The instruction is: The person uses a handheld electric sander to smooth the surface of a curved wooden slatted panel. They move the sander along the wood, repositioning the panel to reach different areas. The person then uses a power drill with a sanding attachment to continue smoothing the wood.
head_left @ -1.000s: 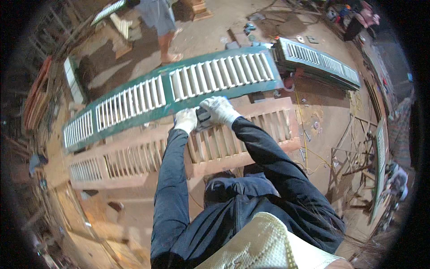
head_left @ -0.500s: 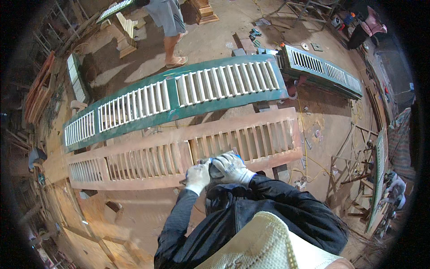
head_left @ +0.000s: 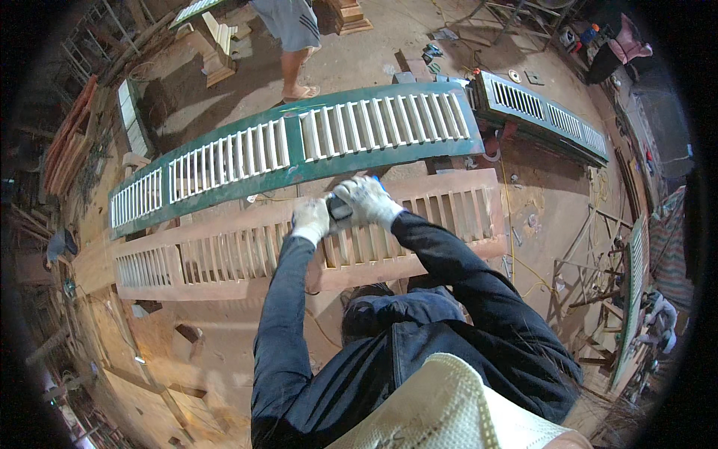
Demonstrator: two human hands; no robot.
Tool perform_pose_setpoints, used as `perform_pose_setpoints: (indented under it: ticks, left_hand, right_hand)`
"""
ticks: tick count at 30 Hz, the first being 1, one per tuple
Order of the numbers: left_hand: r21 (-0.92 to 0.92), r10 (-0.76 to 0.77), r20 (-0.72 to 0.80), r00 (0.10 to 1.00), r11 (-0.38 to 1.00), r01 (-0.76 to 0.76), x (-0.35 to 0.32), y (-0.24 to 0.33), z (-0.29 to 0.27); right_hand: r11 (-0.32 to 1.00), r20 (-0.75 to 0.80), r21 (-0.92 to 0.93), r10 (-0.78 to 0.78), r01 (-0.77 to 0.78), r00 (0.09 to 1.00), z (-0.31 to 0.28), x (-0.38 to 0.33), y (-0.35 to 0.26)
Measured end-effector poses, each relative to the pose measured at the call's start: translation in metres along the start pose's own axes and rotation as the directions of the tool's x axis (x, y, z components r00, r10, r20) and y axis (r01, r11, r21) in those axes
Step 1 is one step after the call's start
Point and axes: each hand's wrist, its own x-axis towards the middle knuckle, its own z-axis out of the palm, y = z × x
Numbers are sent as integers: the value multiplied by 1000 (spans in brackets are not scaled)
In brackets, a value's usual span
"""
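Both my gloved hands are closed around a small dark hand-held power tool (head_left: 339,209), perhaps a sander, over the far rail of a bare wooden louvred panel (head_left: 224,289). My left hand (head_left: 310,218), in a white glove, grips the tool's left side. On its right side and top lies my right hand (head_left: 366,200), also gloved, with a bit of blue showing beside it. The tool's underside is hidden, so its contact with the wood cannot be made out. Just beyond my hands is a green panel (head_left: 295,142) with white slats.
A person in grey shorts (head_left: 288,30) stands behind the green panel. Stacked dark louvred panels (head_left: 542,123) lie at the far right, with a yellow cord (head_left: 508,206) on the floor nearer. Another slatted panel (head_left: 634,288) leans at the right; wooden boards (head_left: 71,146) lie at the left.
My hands have moved the tool away from me and slightly left, from the panel's near edge to its far rail. My arms are stretched further out. The person's legs have shifted slightly.
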Motion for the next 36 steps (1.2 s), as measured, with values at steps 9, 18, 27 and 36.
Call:
perform_pose_setpoints:
  ticks: [9,18,27,36]
  left_hand:
    - [-104,122,131,984,989,-109,-143,58,15]
    - [29,185,28,982,982,-186,-22,31,-42]
    - [-127,145,24,989,982,-141,-103,35,16]
    - [-204,183,-86,979,959,-197,-143,41,32]
  right_hand:
    - [987,-100,160,-3,19,995,29,-132,-65]
    - [992,-85,-34,115,-118,990,23,-26,-1]
    - [999,-34,42,7,-6,999,30,-92,-46]
    - [997,-205,65,-30,44,978,25,-124,-72]
